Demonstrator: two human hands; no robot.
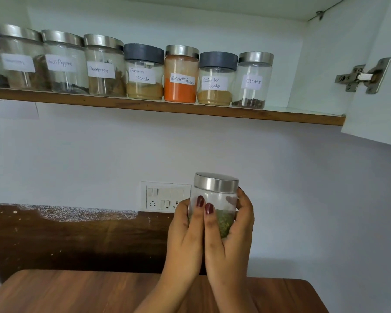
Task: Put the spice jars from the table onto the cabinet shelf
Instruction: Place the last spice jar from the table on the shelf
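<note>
Across the upper frame, labelled jars are filling the shelf up to the Cloves jar, and a switch panel is sitting on the wall behind the hands. Bare shelf is showing only at upper right, between the Cloves jar and the cabinet door. At lower centre, above the table, the left hand and right hand are cupping a clear steel-lidded jar of green spice, fingers curled round it.

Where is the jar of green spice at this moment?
Head view, lower centre: the green spice jar is gripped between the left hand and right hand, above the table, beside the wall switch panel.
</note>
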